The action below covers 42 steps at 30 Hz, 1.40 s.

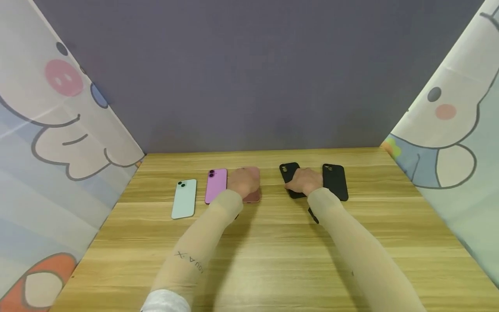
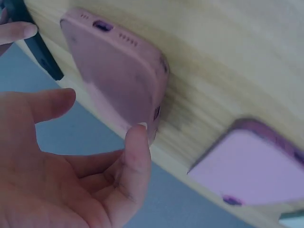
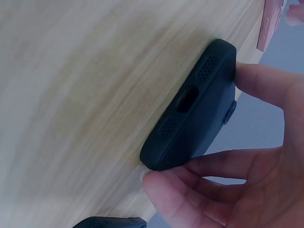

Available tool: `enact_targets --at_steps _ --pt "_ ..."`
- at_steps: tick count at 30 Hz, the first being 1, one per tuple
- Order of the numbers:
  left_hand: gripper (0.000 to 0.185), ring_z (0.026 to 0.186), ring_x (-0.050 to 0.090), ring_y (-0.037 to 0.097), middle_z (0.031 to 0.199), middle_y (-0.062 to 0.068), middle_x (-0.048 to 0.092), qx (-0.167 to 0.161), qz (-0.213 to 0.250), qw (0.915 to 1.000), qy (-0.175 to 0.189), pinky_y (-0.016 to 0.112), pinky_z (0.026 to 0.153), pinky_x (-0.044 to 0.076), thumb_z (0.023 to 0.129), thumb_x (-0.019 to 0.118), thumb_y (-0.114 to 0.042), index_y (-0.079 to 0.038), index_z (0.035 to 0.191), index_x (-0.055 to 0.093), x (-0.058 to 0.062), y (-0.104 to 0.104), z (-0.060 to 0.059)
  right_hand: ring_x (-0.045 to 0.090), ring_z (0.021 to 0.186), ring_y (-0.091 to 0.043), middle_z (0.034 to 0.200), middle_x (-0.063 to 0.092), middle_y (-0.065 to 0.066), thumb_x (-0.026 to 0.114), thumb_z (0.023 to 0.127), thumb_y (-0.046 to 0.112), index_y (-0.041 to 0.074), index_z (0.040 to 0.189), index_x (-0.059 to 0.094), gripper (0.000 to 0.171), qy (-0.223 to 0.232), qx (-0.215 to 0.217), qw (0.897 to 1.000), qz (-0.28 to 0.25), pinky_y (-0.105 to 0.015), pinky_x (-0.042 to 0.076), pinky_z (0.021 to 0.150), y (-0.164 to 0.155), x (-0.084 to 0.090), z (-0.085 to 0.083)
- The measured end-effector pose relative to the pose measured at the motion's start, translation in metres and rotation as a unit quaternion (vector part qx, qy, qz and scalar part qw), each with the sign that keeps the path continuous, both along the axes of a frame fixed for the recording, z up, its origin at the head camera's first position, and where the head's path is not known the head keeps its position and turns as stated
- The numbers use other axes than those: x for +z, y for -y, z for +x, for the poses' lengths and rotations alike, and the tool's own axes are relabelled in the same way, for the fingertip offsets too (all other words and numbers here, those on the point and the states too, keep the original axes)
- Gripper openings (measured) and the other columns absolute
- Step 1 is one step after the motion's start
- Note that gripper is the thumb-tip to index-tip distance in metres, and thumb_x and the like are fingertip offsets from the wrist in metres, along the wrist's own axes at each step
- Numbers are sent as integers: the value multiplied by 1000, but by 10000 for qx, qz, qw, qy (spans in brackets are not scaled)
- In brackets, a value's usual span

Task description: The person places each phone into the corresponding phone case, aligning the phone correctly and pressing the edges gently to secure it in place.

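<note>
In the head view my left hand (image 1: pixel 241 181) is over a pink phone case (image 1: pixel 254 173), hiding its left part. The left wrist view shows the thumb and fingers spread apart above that case (image 2: pixel 114 66); a fingertip overlaps its side edge, and contact is unclear. My right hand (image 1: pixel 305 181) pinches a black phone case (image 1: pixel 287 172) with camera cutouts. From the right wrist view, the thumb lies on one long side of this case (image 3: pixel 204 121) and the fingers on the other, its port end towards the camera. I cannot tell whether either case holds a phone.
Left of the pink case lie a purple phone (image 1: pixel 216 186) and a pale mint phone (image 1: pixel 184 199). A second black phone case (image 1: pixel 336 184) lies right of my right hand. A grey panel (image 1: pixel 265 78) stands behind the wooden table (image 1: pixel 269 255), with cartoon-printed sheets (image 1: pixel 35 143) at both sides.
</note>
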<state>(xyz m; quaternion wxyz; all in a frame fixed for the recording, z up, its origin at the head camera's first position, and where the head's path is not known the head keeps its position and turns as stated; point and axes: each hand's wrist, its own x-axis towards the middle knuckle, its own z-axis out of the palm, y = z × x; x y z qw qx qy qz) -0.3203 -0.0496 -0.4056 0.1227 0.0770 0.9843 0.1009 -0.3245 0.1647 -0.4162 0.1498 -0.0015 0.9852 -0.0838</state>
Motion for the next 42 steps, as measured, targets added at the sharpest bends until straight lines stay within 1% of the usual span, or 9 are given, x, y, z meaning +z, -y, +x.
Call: enact_targets --at_steps 6,11,14,20,24,27,30,35,42 --pt "41 94 62 28 126 20 61 659 -317 9971 -227 41 73 55 102 52 -36 -4 123 67 8 25 2 63 76 -26 119 66 -20 63 93 57 10 112 75 53 -50 107 9999 -107 -41 51 61 8 -3 -1" --pt "48 96 65 36 122 26 60 780 -238 9959 -387 47 76 56 102 52 -36 5 126 57 14 48 1 62 81 -28 126 63 -22 64 93 57 10 113 75 52 -93 73 9999 -36 -44 52 65 9 -2 1" --pt "51 101 65 37 115 22 63 888 -204 9947 -474 49 79 56 99 57 -44 2 119 59 13 60 0 62 82 -28 126 63 -22 63 93 56 11 111 75 50 -86 92 9999 -49 -44 52 65 8 -2 1" --pt "23 69 52 22 83 10 57 1052 -10 9939 -335 34 55 45 90 63 -27 -10 78 53 14 82 -1 62 81 -28 129 61 -24 63 94 56 9 116 74 52 -71 77 9999 -54 -44 51 64 5 -1 2" --pt "28 63 44 18 74 5 50 1196 -136 9927 -109 31 51 38 94 57 -28 -12 71 50 15 95 -1 63 80 -28 127 63 -22 63 94 56 9 117 73 53 -62 85 9999 -15 -44 52 65 4 0 3" --pt "33 73 51 21 87 11 60 1233 -250 9920 103 33 57 41 97 54 -35 -4 90 65 15 102 0 64 83 -29 127 64 -21 63 94 56 9 118 73 54 -68 106 9999 28 -45 52 67 3 0 3" --pt "49 81 55 24 99 15 65 1298 -253 9909 248 34 60 45 96 55 -44 0 111 68 12 108 1 65 88 -31 128 64 -22 63 95 55 9 117 73 53 -63 111 9999 52 -47 53 70 2 2 4" --pt "63 73 58 21 99 17 66 1467 -105 9882 440 30 53 46 95 59 -55 3 118 65 4 113 1 64 99 -35 136 58 -25 62 95 55 8 121 72 55 -32 81 9999 75 -50 54 73 0 1 2" --pt "91 78 60 24 137 31 56 1460 -151 9878 522 32 54 47 92 56 -67 1 151 44 -3 114 -4 64 99 -35 135 58 -25 62 94 56 9 119 72 54 -38 53 9999 110 -50 54 74 -2 1 1"
